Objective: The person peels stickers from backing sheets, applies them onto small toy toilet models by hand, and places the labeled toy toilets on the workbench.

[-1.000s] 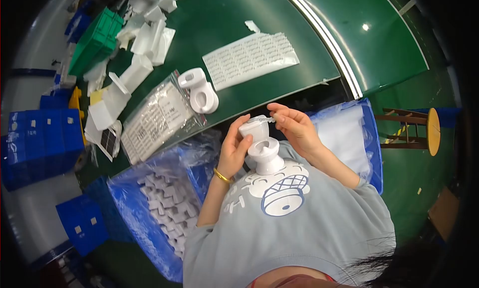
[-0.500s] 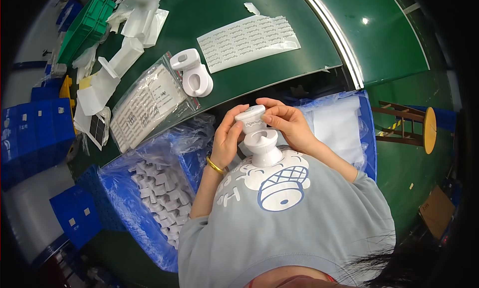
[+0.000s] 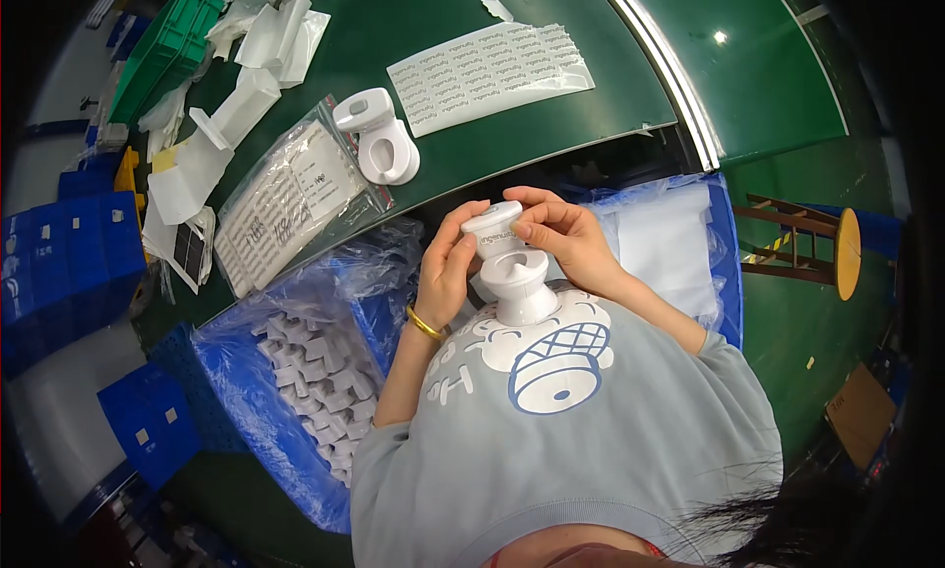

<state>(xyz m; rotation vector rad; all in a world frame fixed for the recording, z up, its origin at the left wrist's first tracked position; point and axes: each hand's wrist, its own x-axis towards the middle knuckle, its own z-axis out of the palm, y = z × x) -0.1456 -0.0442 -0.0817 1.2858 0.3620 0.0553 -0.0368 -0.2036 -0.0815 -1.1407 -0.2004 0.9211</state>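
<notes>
A small white toy toilet stands upright against my chest, with the grey word "ingenuity" on its tank. My left hand grips the tank from the left side, thumb at the front. From the right, my right hand closes on the tank, its thumb by the end of the lettering. A second toy toilet sits at the table edge beyond my hands. Behind it lies a sticker sheet printed with rows of "ingenuity".
A plastic bag of sticker sheets lies on the green table. Below left, a plastic-lined blue bin holds many white parts. Another blue bin with white sheets is at right, near a wooden stool. Paper scraps lie far left.
My right thumb has shifted slightly left along the tank lettering. Both hands still hold the toy toilet in nearly the same place.
</notes>
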